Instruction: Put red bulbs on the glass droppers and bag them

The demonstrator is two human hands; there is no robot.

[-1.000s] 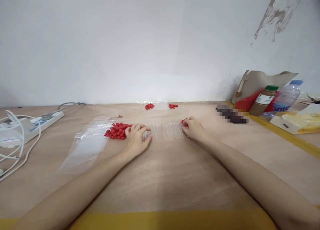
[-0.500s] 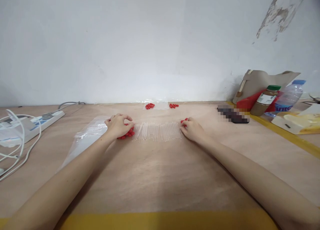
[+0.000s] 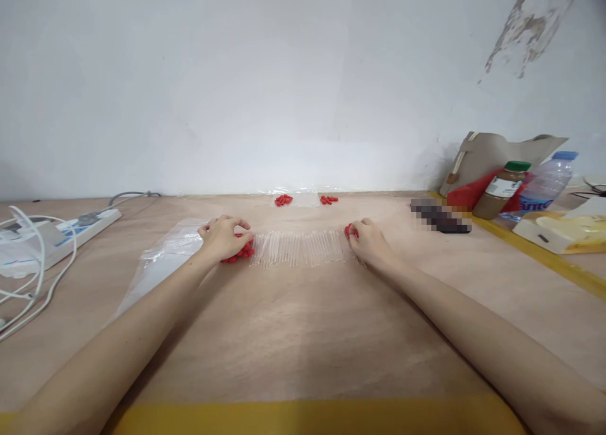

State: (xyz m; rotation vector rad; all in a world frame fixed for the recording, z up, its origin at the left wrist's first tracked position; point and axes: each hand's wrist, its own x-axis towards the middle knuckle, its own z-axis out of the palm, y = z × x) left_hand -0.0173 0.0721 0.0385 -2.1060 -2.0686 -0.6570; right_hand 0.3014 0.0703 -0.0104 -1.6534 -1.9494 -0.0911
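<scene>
**Both hands at the ends of the stick row**

From my end of the link I see the row of clear sticks (image 3: 298, 249) lying side by side on the table (image 3: 303, 340). Just off the row's left end sits a pile of red pieces (image 3: 240, 253). The left hand (image 3: 223, 237) covers part of it, fingers bent over the pile, thumb toward the row; whether they grip a piece, I cannot tell. Just off the row's right end, the right hand (image 3: 368, 240) has its fingers curled, with some red bits (image 3: 349, 230) right at the fingertips on the row's side. I cannot tell whether they are closed on anything. Beyond the row lie two small red clusters (image 3: 283, 200); a plastic bag (image 3: 163, 258) lies farther left of it.
</scene>
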